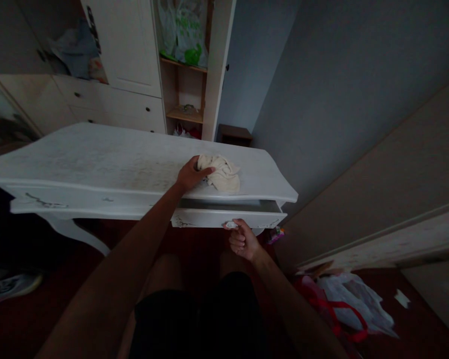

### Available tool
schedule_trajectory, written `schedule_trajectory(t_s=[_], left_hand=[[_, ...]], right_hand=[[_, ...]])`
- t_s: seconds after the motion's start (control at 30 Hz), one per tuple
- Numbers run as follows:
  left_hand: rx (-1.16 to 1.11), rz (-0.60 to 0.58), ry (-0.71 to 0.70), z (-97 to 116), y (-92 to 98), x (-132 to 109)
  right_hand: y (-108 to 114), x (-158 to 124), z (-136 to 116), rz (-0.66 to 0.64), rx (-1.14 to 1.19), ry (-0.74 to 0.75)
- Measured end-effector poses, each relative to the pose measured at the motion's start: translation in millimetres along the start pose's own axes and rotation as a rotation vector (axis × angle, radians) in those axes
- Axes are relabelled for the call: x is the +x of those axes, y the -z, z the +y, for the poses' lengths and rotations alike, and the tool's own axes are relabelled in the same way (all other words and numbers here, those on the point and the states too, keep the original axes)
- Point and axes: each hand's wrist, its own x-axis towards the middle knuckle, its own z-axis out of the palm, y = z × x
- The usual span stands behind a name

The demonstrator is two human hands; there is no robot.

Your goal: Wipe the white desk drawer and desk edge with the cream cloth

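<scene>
At smudged white desk (93, 154), left hand (190, 174) pinching crumpled cloth (223, 175), right hand (244, 240) pinching rounded knob (230, 225)

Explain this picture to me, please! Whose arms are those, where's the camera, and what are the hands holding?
There's no robot here, just a person with two bare hands. The camera sits on that person's head, looking forward and down, so you see almost what they see: their arms reaching out, and their dark shorts at the bottom.

In front is a white table. On its top are grey smudges and a crumpled cream cloth. The left hand holds the cloth by one side. The right hand is lower down, holding the little knob of a drawer, which is partly open. Behind the table stands a white cupboard.
</scene>
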Motion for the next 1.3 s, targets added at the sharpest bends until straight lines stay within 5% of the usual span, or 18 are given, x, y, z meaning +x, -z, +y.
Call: schedule_trajectory(t_s=[0.17,0.53,0.97,1.3], left_hand=[[0.007,0.009,0.029,2,0.0,0],[0.012,0.015,0.015,4,-0.2,-1],[0.019,0.027,0.018,4,0.1,-1],[0.011,0.024,0.028,1,-0.8,0]], right_hand=[[-4,-20,12,0.096,-0.053,-0.007],[-12,-60,54,0.097,-0.103,0.021],[-10,-93,109,0.379,-0.149,0.058],[-7,-108,138,0.374,-0.214,0.097]])
